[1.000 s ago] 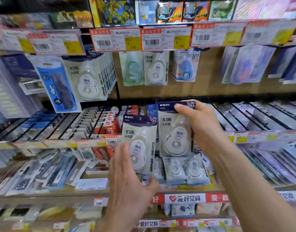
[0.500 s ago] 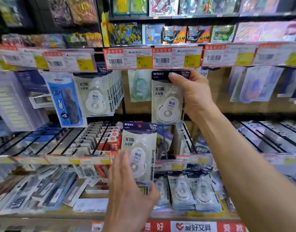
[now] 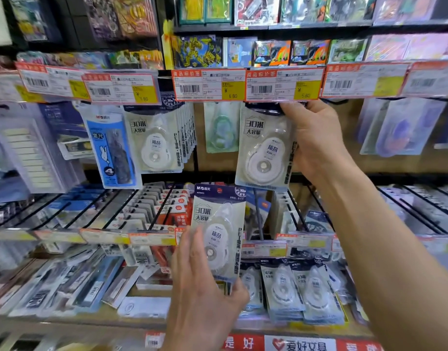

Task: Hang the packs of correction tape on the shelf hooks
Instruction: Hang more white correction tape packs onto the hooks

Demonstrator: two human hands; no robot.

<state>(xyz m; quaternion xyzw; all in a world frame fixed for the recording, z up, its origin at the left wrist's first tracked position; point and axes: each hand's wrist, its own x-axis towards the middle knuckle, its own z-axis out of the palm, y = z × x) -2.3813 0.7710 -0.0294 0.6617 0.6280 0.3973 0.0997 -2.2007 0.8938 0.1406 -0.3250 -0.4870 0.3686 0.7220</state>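
Shop shelving fills the view, packed with stationery on black wire hooks under a row of red-and-yellow price tags [image 3: 209, 84]. At the far left hang clear packs of pale sticky tabs [image 3: 28, 153], then a blue pack with a rabbit drawing [image 3: 111, 148], and just beside it a deep row of hanging correction tape packs [image 3: 155, 144] marked 30 in bold. Lower down, a rail of small red-and-white carded items [image 3: 164, 206] sits over a wooden shelf [image 3: 141, 317] strewn with flat pen packs. The left hand [image 3: 205, 295] holds one correction tape pack [image 3: 219, 231] upright at mid height, its fingers spread behind the card and the thumb pressing its lower right corner. A green-tinted tape pack [image 3: 221, 127] hangs on the upper row, apart from both hands. To its right the right hand [image 3: 316, 140] grips a second correction tape pack [image 3: 264, 148], fingers closed on its right edge and top, with the dark header tucked right under the price tags; whether it is on a hook cannot be told. Below lie stacked packs of tape [image 3: 301, 290], and blurred bluish packs [image 3: 400, 127] hang at far right.
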